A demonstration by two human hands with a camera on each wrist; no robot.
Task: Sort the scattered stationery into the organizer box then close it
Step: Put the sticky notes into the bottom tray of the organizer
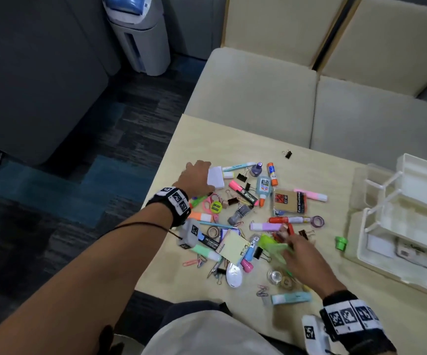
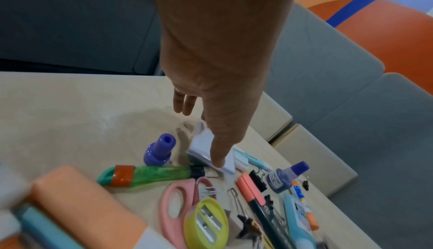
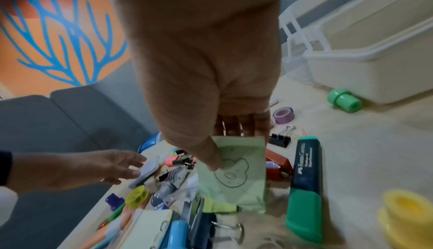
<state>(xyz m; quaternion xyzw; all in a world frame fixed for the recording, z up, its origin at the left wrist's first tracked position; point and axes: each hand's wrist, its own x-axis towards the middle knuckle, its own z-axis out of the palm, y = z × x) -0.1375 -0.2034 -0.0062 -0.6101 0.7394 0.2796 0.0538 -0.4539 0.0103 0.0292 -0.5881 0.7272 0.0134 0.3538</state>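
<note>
Stationery is lying heaped mid-table, with the organizer box standing open to my right. My right hand, nearer the box, is pinching a green notepad between thumb and fingers. My left hand, farther off, is reaching with straight fingers and touching a white pad.

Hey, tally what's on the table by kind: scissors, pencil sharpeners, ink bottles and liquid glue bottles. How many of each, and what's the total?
Pink-handled scissors: 1
Yellow-green oval pencil sharpener: 1
Blue-purple ink bottle: 1
Light blue liquid glue bottle with an orange tip: 1
Total: 4
</note>
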